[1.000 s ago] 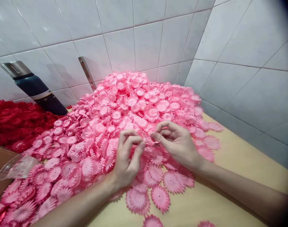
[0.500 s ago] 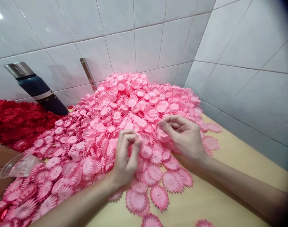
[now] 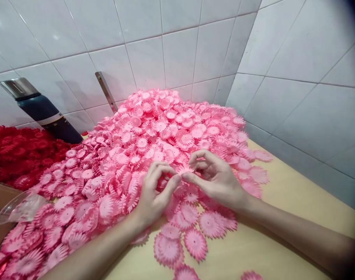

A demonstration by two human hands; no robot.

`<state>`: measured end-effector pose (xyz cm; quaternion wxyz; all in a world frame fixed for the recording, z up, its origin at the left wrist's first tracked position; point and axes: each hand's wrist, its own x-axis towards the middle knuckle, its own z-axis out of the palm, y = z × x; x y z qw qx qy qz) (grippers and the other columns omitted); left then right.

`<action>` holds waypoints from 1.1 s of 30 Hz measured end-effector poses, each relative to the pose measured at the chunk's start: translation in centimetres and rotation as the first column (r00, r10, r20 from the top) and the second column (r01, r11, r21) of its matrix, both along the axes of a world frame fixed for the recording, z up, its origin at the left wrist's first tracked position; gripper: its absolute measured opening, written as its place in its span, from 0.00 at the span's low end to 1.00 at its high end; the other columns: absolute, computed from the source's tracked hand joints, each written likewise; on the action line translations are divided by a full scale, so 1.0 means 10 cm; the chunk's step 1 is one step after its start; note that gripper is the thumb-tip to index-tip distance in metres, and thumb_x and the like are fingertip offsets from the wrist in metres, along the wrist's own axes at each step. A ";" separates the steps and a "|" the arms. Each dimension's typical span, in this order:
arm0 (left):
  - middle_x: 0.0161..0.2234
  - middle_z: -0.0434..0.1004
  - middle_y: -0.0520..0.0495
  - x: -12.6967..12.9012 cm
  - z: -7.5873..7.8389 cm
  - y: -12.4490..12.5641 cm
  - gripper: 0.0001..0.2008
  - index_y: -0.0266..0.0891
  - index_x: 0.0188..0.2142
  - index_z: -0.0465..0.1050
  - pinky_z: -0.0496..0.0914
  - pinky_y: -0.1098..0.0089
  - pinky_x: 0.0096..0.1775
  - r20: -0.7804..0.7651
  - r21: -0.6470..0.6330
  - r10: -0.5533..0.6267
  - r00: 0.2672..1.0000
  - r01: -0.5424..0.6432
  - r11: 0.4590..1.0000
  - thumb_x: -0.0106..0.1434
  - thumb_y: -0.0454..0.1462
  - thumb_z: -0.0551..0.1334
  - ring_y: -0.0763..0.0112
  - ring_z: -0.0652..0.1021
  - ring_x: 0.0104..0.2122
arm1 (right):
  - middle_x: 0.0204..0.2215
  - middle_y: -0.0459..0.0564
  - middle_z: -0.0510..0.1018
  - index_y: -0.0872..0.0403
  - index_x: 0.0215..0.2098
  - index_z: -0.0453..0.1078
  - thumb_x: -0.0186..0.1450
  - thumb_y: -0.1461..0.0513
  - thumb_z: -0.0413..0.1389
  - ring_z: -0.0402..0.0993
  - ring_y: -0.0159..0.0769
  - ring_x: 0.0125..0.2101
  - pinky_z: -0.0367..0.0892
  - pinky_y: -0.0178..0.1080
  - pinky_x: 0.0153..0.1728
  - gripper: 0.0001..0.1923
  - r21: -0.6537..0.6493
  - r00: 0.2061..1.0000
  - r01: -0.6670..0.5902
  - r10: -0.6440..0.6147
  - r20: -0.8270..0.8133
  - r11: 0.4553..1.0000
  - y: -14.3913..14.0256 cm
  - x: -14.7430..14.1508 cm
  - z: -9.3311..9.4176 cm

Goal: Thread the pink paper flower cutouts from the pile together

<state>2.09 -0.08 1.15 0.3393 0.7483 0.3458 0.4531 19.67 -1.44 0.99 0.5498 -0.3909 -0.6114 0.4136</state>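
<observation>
Pink flower cutout (image 3: 183, 170) sits pinched between left hand (image 3: 154, 194) and right hand (image 3: 216, 179), fingertips meeting. Pink heap (image 3: 154, 136) crowds beyond them; bare tabletop (image 3: 282, 217) opens beside the right hand.

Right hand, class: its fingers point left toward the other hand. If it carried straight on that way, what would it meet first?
Most likely the left hand. The right hand has fingertips almost touching the left's over the pink flower pile; a pink flower seems pinched there, though depth is unclear.

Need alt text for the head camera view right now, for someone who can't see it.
Two bare hands, left hand and right hand, meet fingertip to fingertip, pinching a pink paper flower over a big heap of pink flowers on a tan table. Red flowers and a dark flask sit left, against white tiles.
</observation>
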 end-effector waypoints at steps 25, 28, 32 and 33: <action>0.39 0.60 0.49 0.01 -0.07 -0.05 0.08 0.44 0.38 0.66 0.67 0.68 0.44 0.027 0.184 -0.016 1.000 0.010 0.983 0.67 0.28 0.56 0.70 0.67 0.41 | 0.17 0.38 0.73 0.53 0.33 0.65 0.56 0.62 0.67 0.64 0.22 0.18 0.59 0.26 0.19 0.14 -0.167 0.971 0.046 -0.083 -0.225 0.985 0.01 -0.08 0.06; 0.39 0.59 0.49 0.01 -0.09 -0.04 0.12 0.45 0.39 0.66 0.69 0.69 0.41 0.059 0.249 -0.061 0.996 0.045 0.967 0.66 0.25 0.55 0.70 0.67 0.40 | 0.16 0.37 0.73 0.53 0.32 0.65 0.55 0.62 0.68 0.62 0.21 0.17 0.56 0.26 0.18 0.15 -0.171 0.959 0.062 -0.106 -0.263 0.983 0.00 -0.11 0.10; 0.38 0.59 0.49 0.01 -0.10 -0.03 0.14 0.46 0.39 0.67 0.70 0.70 0.38 0.090 0.273 -0.073 0.993 0.046 0.961 0.64 0.24 0.55 0.71 0.67 0.39 | 0.16 0.37 0.70 0.54 0.29 0.65 0.54 0.62 0.69 0.58 0.21 0.16 0.53 0.27 0.17 0.16 -0.158 0.951 0.090 -0.132 -0.281 0.983 0.00 -0.14 0.12; 0.38 0.59 0.50 0.01 -0.10 -0.03 0.13 0.46 0.39 0.67 0.70 0.70 0.38 0.094 0.277 -0.073 0.993 0.044 0.960 0.64 0.24 0.55 0.71 0.67 0.39 | 0.16 0.37 0.70 0.54 0.29 0.65 0.54 0.61 0.69 0.57 0.21 0.16 0.52 0.27 0.17 0.16 -0.156 0.950 0.103 -0.143 -0.277 0.982 0.00 -0.14 0.12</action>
